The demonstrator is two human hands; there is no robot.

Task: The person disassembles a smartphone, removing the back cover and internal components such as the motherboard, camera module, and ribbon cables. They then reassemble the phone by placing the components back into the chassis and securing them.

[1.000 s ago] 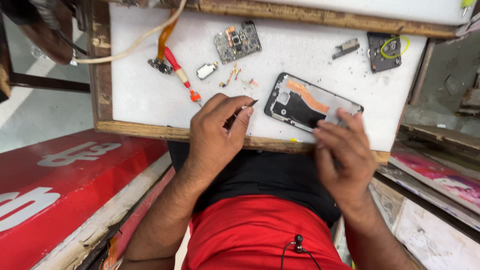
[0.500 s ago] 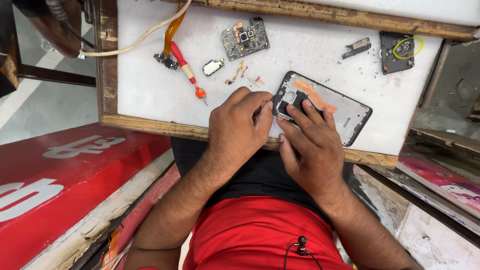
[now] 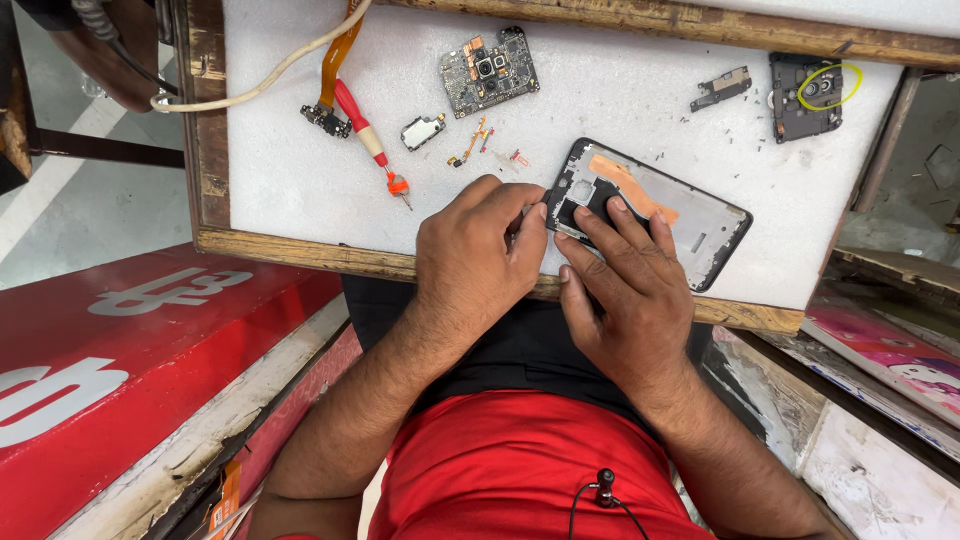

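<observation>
My right hand [image 3: 625,300] has its fingers spread flat on the open black phone frame [image 3: 650,210]. It has an orange strip inside. My left hand [image 3: 475,255] has fingers pressed together at its corner, pinching a thin tool.

A large red sign [image 3: 120,370] with big white lettering is seen lying flat at the near left, below the wooden edge of the worktop [image 3: 300,180]; its right edge is bordered by a worn pale strip. At the right, beside the worktop, a glossy pink printed sheet [image 3: 890,350] (its picture partly cut off by the frame) is seen lying at a slant. No lit screen is shown.
</observation>
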